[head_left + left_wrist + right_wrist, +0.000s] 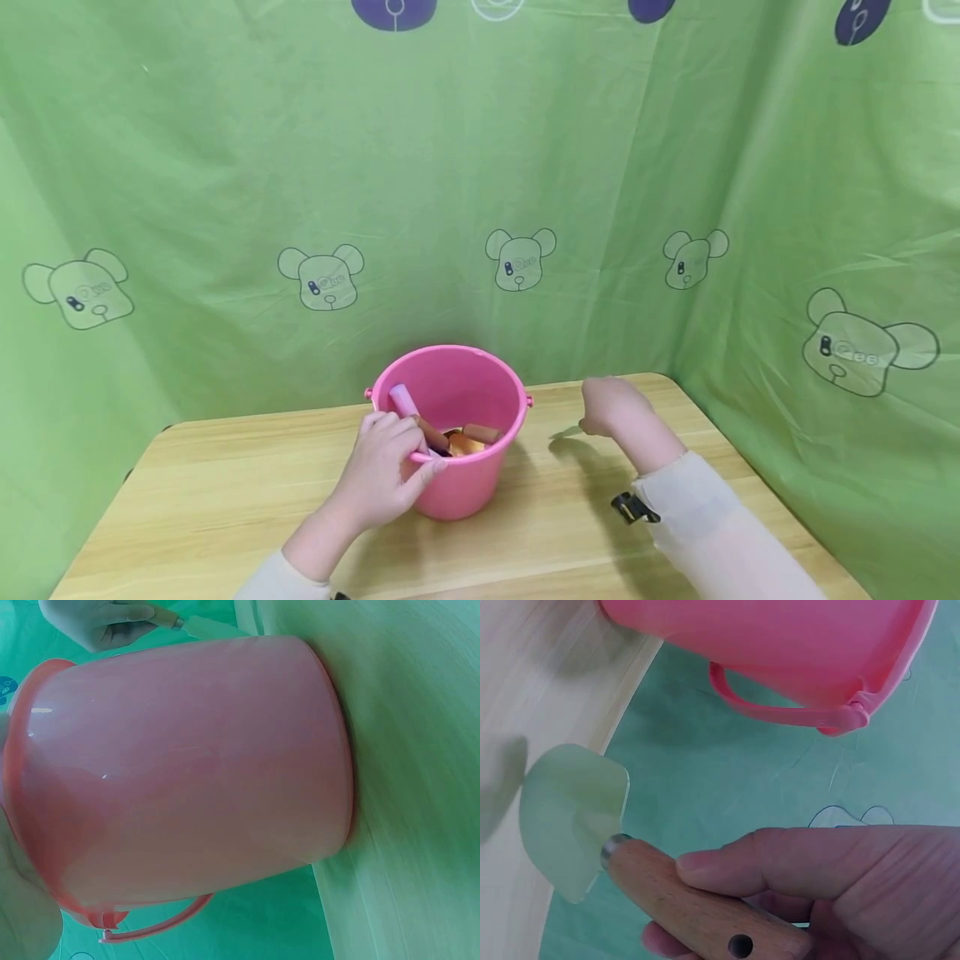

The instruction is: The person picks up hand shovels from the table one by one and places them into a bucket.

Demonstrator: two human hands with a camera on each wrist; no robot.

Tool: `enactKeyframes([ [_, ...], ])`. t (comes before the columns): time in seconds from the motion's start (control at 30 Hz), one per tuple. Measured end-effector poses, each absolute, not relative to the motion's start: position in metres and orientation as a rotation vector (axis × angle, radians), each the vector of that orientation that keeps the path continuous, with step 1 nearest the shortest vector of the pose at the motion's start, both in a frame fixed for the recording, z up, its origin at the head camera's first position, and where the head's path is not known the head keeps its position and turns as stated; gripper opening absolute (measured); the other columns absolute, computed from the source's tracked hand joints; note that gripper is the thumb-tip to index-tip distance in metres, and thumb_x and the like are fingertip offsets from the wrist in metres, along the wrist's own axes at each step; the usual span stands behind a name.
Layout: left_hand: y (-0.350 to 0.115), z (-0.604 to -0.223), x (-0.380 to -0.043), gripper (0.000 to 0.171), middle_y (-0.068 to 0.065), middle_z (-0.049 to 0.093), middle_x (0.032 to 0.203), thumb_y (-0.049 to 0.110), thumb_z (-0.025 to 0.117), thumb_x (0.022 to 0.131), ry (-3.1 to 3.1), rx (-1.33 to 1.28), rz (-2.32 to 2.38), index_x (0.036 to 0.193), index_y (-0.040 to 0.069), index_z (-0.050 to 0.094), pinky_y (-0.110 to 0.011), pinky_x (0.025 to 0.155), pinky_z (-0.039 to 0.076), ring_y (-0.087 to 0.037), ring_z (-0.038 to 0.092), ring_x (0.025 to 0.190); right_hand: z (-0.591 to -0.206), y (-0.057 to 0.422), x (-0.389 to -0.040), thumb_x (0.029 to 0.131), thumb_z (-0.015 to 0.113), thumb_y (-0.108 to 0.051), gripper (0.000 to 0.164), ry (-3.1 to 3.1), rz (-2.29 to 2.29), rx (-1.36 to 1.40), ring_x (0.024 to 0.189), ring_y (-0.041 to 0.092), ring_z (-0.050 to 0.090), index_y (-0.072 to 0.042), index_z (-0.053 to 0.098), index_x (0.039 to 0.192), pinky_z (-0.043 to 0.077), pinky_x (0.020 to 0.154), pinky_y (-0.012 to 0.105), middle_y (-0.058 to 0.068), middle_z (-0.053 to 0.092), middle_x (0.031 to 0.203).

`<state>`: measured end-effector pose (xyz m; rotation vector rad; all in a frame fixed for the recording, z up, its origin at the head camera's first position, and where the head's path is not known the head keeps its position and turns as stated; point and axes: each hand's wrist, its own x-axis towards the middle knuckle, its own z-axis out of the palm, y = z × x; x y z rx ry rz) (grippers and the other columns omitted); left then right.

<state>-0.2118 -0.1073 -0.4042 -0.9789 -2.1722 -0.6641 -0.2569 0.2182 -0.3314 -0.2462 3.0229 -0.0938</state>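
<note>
My left hand [382, 467] grips the near left rim of a pink bucket [457, 492], which stands upright on the table. Several things lie inside the bucket, among them a lilac handle [405, 402] leaning on the wall and brown wooden handles [482, 433]; the rest is partly hidden. To the bucket's right, my right hand [617, 414] holds a silicone spatula by its wooden handle [682, 900]. Its pale green blade [574, 821] points down, with one edge at or just over the tabletop; I cannot tell whether it touches.
The wooden table [225, 492] ends shortly behind the bucket. A green curtain [420, 167] with bear-head prints hangs behind and along the right side. The bucket's pink carrying handle [780, 714] hangs down at its far side.
</note>
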Motion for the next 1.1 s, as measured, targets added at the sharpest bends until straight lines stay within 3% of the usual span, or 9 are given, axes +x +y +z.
enactKeyframes([
  [0.6,-0.108,-0.401,-0.210,0.021,0.019,0.052,0.083,0.043,0.054,0.088,-2.208,-0.972,-0.627,0.075,0.029,0.047,-0.039,0.086,0.030,-0.004,0.042,0.080,-0.308,0.198,-0.258,0.069,0.076,-0.024,0.030,2.901,0.164,-0.425,0.073,0.023,0.053,-0.005,0.055,0.078,0.048,0.067,0.037,0.004,0.058,0.075],
  [1.1,-0.108,-0.401,-0.211,0.022,0.019,0.055,0.087,0.044,0.054,0.088,-2.197,-0.983,-0.642,0.074,0.029,0.045,-0.040,0.087,0.030,-0.003,0.045,0.083,-0.300,0.192,-0.262,0.065,0.080,-0.026,0.034,2.877,0.283,-0.463,0.070,0.023,0.054,-0.006,0.054,0.076,0.050,0.067,0.037,0.003,0.057,0.071],
])
